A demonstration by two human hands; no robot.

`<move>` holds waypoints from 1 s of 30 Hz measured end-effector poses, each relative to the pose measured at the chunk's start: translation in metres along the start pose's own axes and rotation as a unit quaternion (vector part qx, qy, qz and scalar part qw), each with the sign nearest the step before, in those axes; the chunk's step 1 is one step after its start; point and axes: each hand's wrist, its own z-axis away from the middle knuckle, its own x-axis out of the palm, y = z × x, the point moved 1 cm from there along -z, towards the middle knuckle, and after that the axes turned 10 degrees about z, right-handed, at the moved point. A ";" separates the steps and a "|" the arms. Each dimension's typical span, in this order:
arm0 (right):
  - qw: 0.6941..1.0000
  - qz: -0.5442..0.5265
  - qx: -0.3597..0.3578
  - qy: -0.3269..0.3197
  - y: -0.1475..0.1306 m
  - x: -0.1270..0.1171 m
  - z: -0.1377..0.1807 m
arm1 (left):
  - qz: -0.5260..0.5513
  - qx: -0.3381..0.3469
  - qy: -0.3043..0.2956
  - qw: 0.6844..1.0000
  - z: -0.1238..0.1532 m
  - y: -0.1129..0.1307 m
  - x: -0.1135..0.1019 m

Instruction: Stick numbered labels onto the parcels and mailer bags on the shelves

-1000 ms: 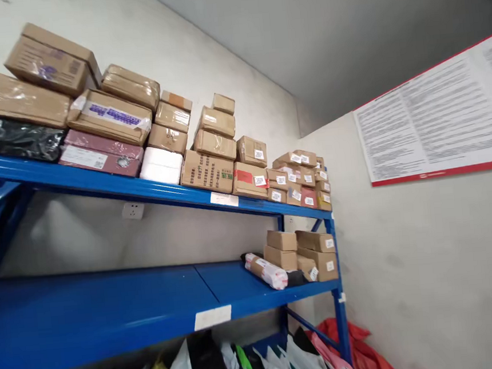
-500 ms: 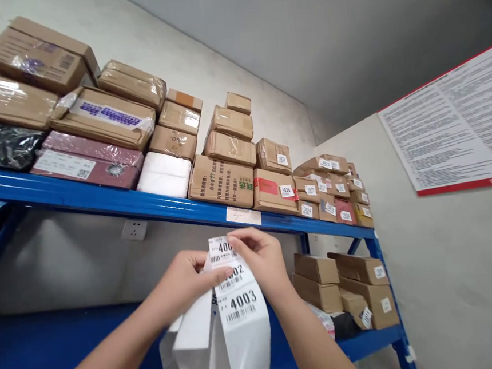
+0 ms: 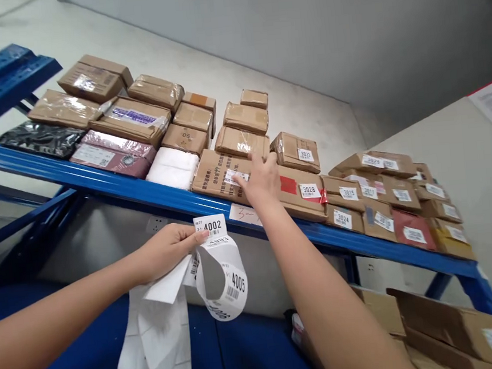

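Observation:
My left hand (image 3: 170, 251) pinches a long strip of white number labels (image 3: 222, 275) between thumb and fingers. The label 4002 is at its top end, 4003 and 4005 show on a curled loop, and more strip hangs below the hand. Higher up, my right hand (image 3: 263, 180) is at the front of a brown cardboard box (image 3: 215, 176) with dark printing. Its thumb is on a small white label (image 3: 237, 176) against that box, and its bent fingers are near the box's upper edge. The number on this label is too small to read.
More cardboard boxes line the blue shelf (image 3: 113, 193), several with number labels such as box 3028 (image 3: 294, 192). A white parcel (image 3: 173, 168) and a maroon box (image 3: 114, 150) sit to the left. Boxes (image 3: 456, 327) stand on a lower shelf at right.
My right hand has moved from the strip up to the printed box with a label taken from the top. The left hand keeps the strip, now topped by 4002, and has shifted slightly left.

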 end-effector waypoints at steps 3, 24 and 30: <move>0.989 -0.053 -0.130 -0.046 0.002 -0.008 0.009 | -0.005 0.014 0.038 0.999 -0.007 -0.003 0.007; 0.885 -0.446 0.086 -0.100 -0.005 -0.014 0.065 | 0.230 0.055 0.092 0.967 -0.051 0.023 0.013; 0.882 -0.452 0.104 -0.078 -0.005 -0.018 0.029 | 0.139 0.064 0.069 0.986 -0.059 0.034 0.004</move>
